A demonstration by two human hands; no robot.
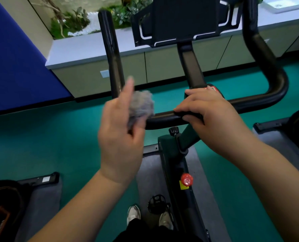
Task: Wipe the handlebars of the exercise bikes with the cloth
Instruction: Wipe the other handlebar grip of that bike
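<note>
Fuzzy grey cloth (pixel 140 106), smooth semi-gloss black handlebars (pixel 166 117), glossy red knob (pixel 186 179) probably plastic, matt green floor (pixel 66 137)

The cloth (pixel 140 105) near the middle of the frame was a mottled grey, fuzzy with blur. The handlebars (pixel 167 117) were plain black, and so was the screen holder (pixel 178 20) at the top, edged with thin white lines. The bike frame (pixel 169 151) below was dark green, with a red knob (pixel 186 179) over a yellow label (pixel 183 186). The floor (pixel 58 137) was teal green, the mats (pixel 152 172) grey. At upper left the wall (pixel 11 58) was deep blue. The bench (pixel 86 48) had a pale grey top over beige doors, with green plants (pixel 72 20) behind. The shoes (pixel 133 214) at the bottom were white.
</note>
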